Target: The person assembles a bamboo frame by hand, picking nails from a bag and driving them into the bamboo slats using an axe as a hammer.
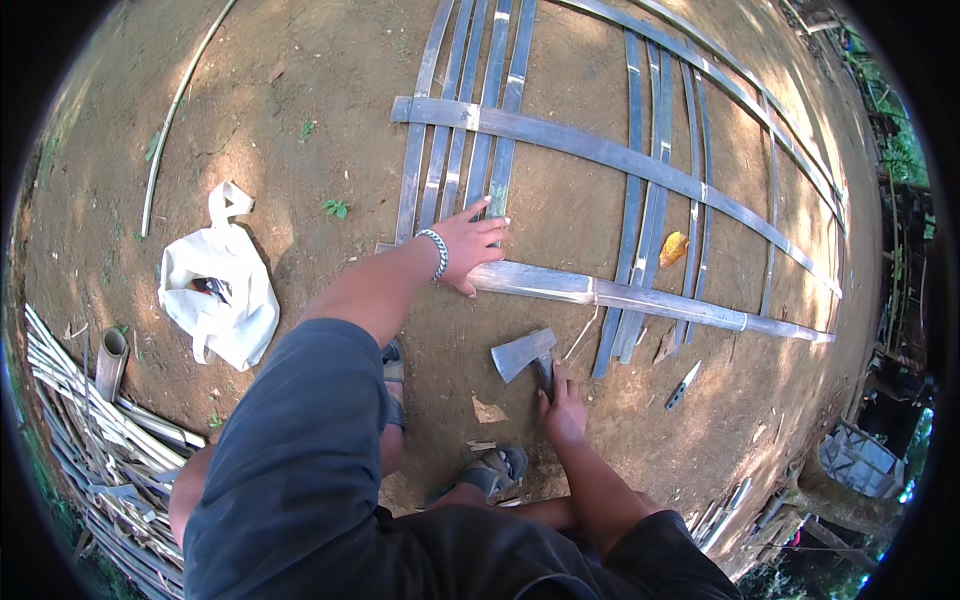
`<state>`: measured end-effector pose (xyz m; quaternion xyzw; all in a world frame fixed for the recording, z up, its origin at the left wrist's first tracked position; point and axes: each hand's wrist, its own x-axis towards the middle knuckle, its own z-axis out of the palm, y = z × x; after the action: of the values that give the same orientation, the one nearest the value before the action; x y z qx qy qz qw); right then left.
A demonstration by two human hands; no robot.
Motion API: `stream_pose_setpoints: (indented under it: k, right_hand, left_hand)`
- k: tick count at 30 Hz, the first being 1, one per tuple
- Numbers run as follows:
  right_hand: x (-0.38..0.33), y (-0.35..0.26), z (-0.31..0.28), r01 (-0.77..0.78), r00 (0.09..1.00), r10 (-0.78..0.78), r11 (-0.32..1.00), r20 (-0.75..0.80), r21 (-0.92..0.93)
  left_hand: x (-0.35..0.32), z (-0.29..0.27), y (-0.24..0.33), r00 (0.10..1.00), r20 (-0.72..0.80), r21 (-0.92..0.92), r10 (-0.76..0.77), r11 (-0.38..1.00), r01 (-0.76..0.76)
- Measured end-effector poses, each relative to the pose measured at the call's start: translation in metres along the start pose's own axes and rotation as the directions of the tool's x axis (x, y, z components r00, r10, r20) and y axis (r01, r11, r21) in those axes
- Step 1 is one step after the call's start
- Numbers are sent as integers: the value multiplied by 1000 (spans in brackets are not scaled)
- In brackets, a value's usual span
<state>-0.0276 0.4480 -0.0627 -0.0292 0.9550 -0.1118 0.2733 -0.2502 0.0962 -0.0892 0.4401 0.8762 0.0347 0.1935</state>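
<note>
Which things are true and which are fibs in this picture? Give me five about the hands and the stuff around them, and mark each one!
1. The right hand holds an axe by its handle. True.
2. The left hand is closed around a knife. False: its fingers are spread at the near crosspiece of the bamboo lattice, and the knife lies on the ground.
3. The white bag lies to the right of the axe. False: it lies to the left.
4. The left arm wears a chain bracelet. True.
5. A yellow leaf lies among the bamboo strips. True.
</note>
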Motion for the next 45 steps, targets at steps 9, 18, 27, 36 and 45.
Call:
stream_pose_setpoints:
  k: [9, 18, 27, 36, 45]
  right_hand:
    - [5, -3, -15, -34, 998, 39, 995, 55, -94]
    - [25, -33, -31, 11, 996, -9, 1000, -84, 14]
    - [35, -27, -38, 31, 996, -32, 1000, -88, -5]
    - [16, -8, -24, -100, 990, 101, 995, 96, -20]
    - [26, -5, -16, -137, 978, 131, 990, 160, 23]
  left_hand:
    - [-6, 5, 21, 987, 85, -3, -136, 991, 136]
    - [-16, 6, 64, 871, 137, -120, -471, 865, 487]
    - [-12, -3, 73, 833, 199, -121, -516, 830, 544]
    - [-4, -16, 75, 829, 284, -155, -482, 830, 536]
    - [-68, -88, -18, 922, 291, -113, -254, 948, 297]
